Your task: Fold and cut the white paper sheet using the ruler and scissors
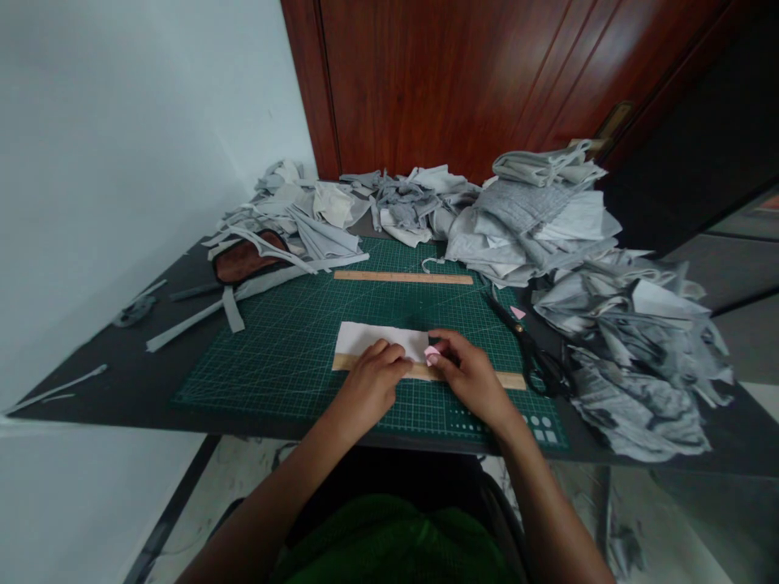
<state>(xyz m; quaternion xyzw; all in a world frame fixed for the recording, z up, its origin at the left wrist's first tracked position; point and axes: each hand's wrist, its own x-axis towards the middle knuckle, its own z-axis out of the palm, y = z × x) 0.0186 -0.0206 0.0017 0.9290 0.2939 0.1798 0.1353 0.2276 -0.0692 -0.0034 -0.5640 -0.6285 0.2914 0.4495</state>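
Note:
A white piece of fabric (359,337) lies on the green cutting mat (273,341), with a wooden ruler (508,380) along its near edge. My left hand (378,373) presses down on the ruler and fabric, its fingers bent and close together. Between the thumb and fingers of my right hand (466,369) is a small pink piece of tailor's chalk (432,354), held at the fabric's right end by the ruler. Part of the ruler is hidden under both hands.
Black scissors (541,365) and a pink chalk piece (518,312) lie to the right. A second wooden ruler (402,277) lies farther back. Grey fabric piles (523,215) line the back and right; fabric strips and a brown, dark-edged item (247,261) are at left.

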